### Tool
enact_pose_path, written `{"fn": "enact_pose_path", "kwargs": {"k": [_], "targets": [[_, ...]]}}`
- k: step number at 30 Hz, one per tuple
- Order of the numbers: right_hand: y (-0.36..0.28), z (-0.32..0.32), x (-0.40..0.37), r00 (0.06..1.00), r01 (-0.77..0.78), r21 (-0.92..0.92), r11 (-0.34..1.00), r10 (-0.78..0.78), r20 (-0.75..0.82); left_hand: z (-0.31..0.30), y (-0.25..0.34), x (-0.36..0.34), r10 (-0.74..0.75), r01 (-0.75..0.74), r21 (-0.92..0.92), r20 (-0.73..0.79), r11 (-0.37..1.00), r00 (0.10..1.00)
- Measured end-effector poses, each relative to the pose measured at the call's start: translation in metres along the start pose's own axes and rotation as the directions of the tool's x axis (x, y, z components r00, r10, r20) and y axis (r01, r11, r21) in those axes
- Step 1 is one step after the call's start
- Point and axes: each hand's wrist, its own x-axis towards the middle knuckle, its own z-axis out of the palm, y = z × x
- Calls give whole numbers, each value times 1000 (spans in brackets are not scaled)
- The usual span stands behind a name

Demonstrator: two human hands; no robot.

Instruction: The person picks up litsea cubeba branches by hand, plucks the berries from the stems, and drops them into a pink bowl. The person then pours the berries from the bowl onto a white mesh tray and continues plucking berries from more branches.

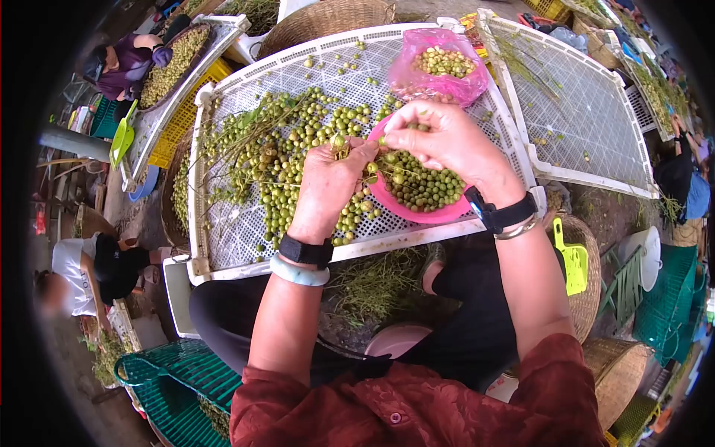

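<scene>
My left hand (pixel 331 179) is closed on a thin sprig of round green fruits (pixel 339 141), its fingertips at the left side of a pink bowl (pixel 417 215). Over that bowl, my right hand (pixel 450 141) pinches with thumb and forefinger, and a small green fruit shows at the tips. Loose green fruits (pixel 427 191) lie in the bowl. Many more green and yellowish fruits (pixel 287 197), some on thin stems, spread over the white perforated tray (pixel 196 223) under both hands. Behind the bowl sits a pink plastic bag (pixel 477 83) of paler fruits.
A second white mesh tray (pixel 581 104) stands to the right. A yellow-green scoop (pixel 574 266) rests in a wicker basket at the right. Stripped stems (pixel 376 287) lie on the ground below. Green plastic baskets (pixel 179 372) and other people (pixel 123 71) are around.
</scene>
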Motion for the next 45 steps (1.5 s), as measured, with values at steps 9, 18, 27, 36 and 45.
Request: {"fn": "enact_pose_path", "kwargs": {"k": [9,18,27,36,45], "targets": [[16,4,7,992,-1,112,994,-13,122,-8,-5,-3,-5,11,-55,110,998,994],[14,0,6,990,-76,229,970,46,134,-13,-11,-1,77,-74,-21,187,997,979],[9,15,2,984,-65,107,992,46,170,-12,-28,4,201,-206,59,78,977,977],[9,-7,-2,997,-69,5,998,69,27,-17,-13,-2,27,-21,-74,78,997,997],[47,-22,0,985,101,-318,943,-51,163,-26,-22,6,-125,178,-514,138,839,983]]}}
